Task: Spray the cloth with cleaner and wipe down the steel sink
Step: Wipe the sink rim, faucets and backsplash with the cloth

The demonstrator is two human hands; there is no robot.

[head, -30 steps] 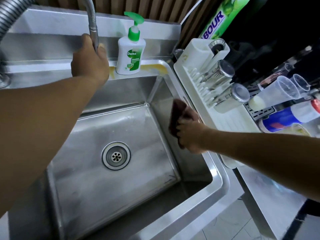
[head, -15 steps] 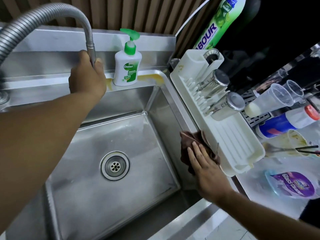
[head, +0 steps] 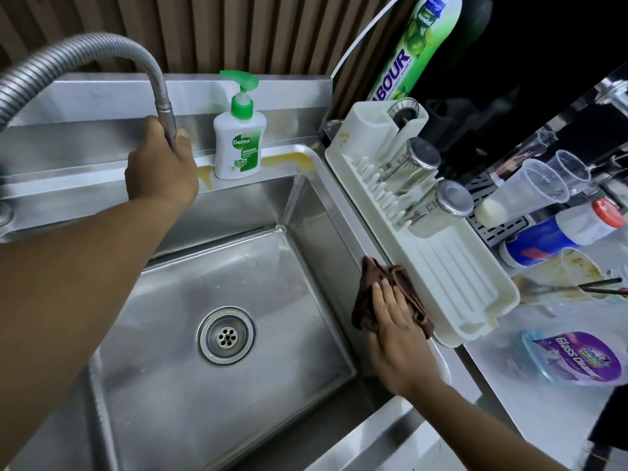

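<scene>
The steel sink (head: 265, 266) fills the middle of the view, its round drain (head: 226, 335) in the basin floor. A dark brown cloth (head: 375, 283) lies on the sink's right rim beside the white rack. My right hand (head: 396, 329) presses flat on the cloth with straight fingers. My left hand (head: 159, 166) grips the end of the flexible steel faucet hose (head: 159, 88) at the back of the sink. A glass cleaner pouch (head: 576, 356) lies on the counter at the right.
A Dettol soap pump bottle (head: 239, 144) stands on the back ledge over a yellow stain. A white dish rack (head: 441, 266) with two steel tumblers borders the right rim. Plastic cups, a blue and white bottle and a dirty cup sit further right.
My right hand came up from the sink's inner right wall onto the right rim, flattened on the cloth and slid it along the rim. My left hand kept its grip on the hose.
</scene>
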